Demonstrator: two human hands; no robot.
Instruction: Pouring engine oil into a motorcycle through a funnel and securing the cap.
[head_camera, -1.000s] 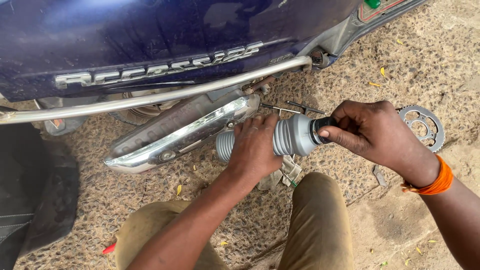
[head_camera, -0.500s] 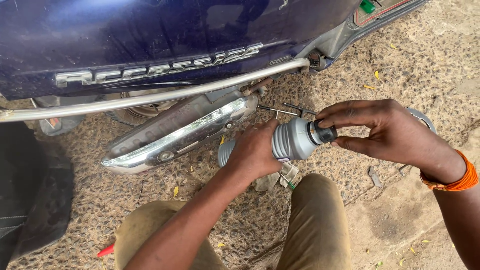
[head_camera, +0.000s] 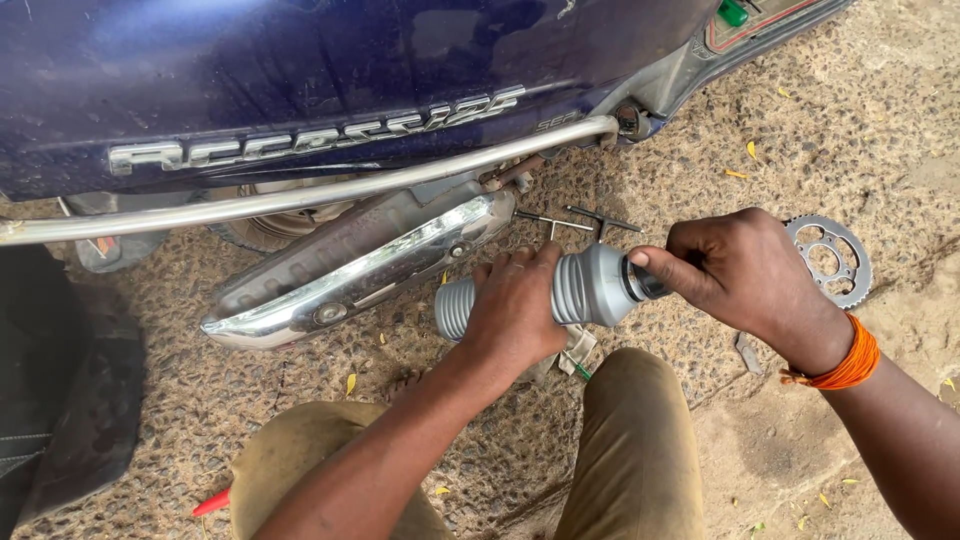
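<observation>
The left hand (head_camera: 515, 305) is wrapped around the middle of a grey ribbed rubber sleeve (head_camera: 590, 288), fingers curled over its top so that the sleeve lies level, just in front of the chrome exhaust pipe (head_camera: 350, 275). One ribbed end of the sleeve sticks out past the left hand toward the exhaust pipe; the other, smoother end points away from it. There the right hand (head_camera: 745, 275) pinches the dark ring at the sleeve's mouth between thumb and fingers, the thumb pressed along the rim. An orange band (head_camera: 848, 362) sits on the right wrist.

The exhaust pipe slants under a silver guard rail (head_camera: 330, 190) that runs along the lower edge of the dark blue scooter body (head_camera: 330, 70). Just beyond the tail end of the exhaust pipe, two thin T-shaped metal tools (head_camera: 585, 220) lie on the gravel ground (head_camera: 880, 130), close behind the sleeve but not touching it. A toothed sprocket (head_camera: 828, 258) lies flat farther from the exhaust pipe, partly hidden behind the right hand. The person's knees in tan trousers (head_camera: 635, 450) sit below the sleeve, and a bit of rag (head_camera: 575, 350) hangs under it. Open gravel stretches past the sprocket, on the side away from the exhaust pipe, with only a few yellow leaves on it.
</observation>
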